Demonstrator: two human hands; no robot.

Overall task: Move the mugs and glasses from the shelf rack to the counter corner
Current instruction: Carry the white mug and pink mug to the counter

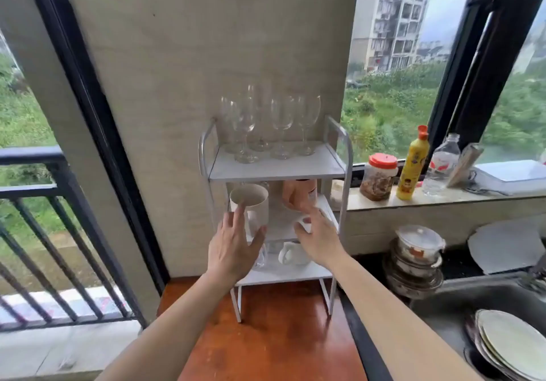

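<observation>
Reddish-brown wooden counter (274,336), glossy, bare in front. At its back edge, against a beige wall panel (206,70), a white three-tier shelf rack (344,156). Black-framed windows to either side; balcony railing (38,203) at left, greenery and a tall grey building (396,17) outside.

Top tier: a cluster of clear wine glasses (266,123), upright, stems close together. Middle tier: white mug (251,206) near the left edge, tilted with its mouth toward the camera; orange mug (298,194) toward the back right. Bottom tier: small white mug (291,253) with handle to the left, and a clear glass (260,258) partly hidden behind the left hand.

Left hand (233,247) spread, fingers at the left side of the white mug, thumb at its lower right; whether actually gripping, cannot tell. Right hand (319,236) loose and open, fingertips at the front edge of the middle tier, below the orange mug, clasping nothing.

On the window ledge (443,200) to the right: red-lidded jar (379,176), yellow squeeze bottle (412,165), clear plastic bottle (440,168). Below, stacked lidded bowls (416,259) beside a steel sink (452,306) holding stacked plates (508,348).
</observation>
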